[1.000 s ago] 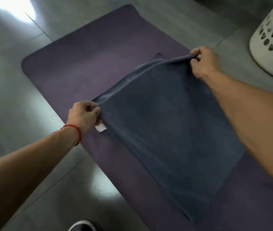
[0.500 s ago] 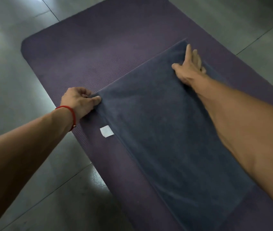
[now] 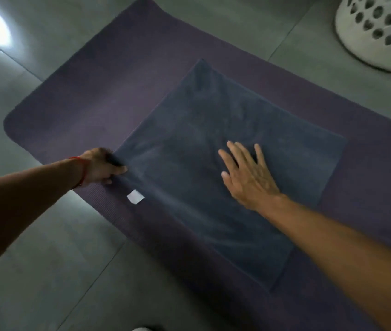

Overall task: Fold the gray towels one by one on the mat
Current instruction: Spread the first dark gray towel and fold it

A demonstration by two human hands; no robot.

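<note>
A dark gray towel (image 3: pixel 189 144) lies spread flat on the purple mat (image 3: pixel 99 91), with a small white label (image 3: pixel 135 196) sticking out at its left edge. My left hand (image 3: pixel 102 167), with a red band at the wrist, grips the towel's left corner with curled fingers. My right hand (image 3: pixel 249 174) lies flat on the middle of the towel, fingers straight and spread, pressing it down. The towel's far corner has a small raised crease.
A white perforated laundry basket (image 3: pixel 376 32) stands on the gray tiled floor (image 3: pixel 34 271) at the upper right, off the mat. A bright light reflection shows on the floor at the upper left. A white object peeks in at the bottom edge.
The towel was laid down flat from being held up by two corners. My right hand let go of the far corner and slid back to the towel's middle. My left hand still holds its corner.
</note>
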